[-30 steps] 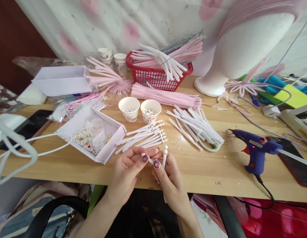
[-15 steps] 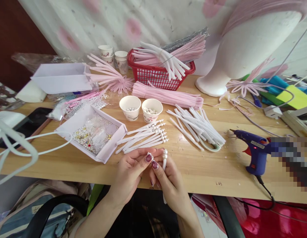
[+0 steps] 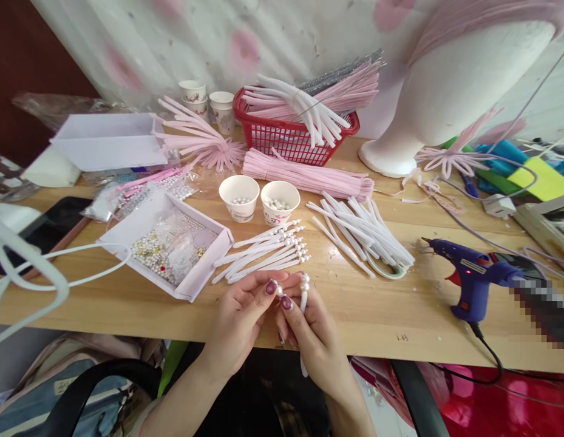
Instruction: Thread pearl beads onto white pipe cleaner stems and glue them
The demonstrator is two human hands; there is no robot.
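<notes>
My left hand (image 3: 234, 318) is closed in a pinch on a small white pearl bead (image 3: 279, 291), with the fingertips meeting those of my right hand. Held in my right hand (image 3: 318, 340) is a white pipe cleaner (image 3: 304, 301), upright between the fingers, with pearl beads on its top end. Its lower end shows below the hand. Just beyond my hands lie several white pipe cleaners tipped with pearls (image 3: 263, 258). Two paper cups, a left one (image 3: 238, 209) and a right one (image 3: 278, 213), hold more beads.
Plain white pipe cleaners (image 3: 363, 237) lie to the right, near a blue hot glue gun (image 3: 473, 273). A box (image 3: 209, 267) of beads stands at left. Behind are a pink bundle (image 3: 304, 174), a red basket (image 3: 288, 144) and a white foam head (image 3: 395, 145).
The pearl bead between my fingertips shows more clearly now as my left thumb has shifted slightly. My right hand keeps its hold on the pipe cleaner, almost unmoved.
</notes>
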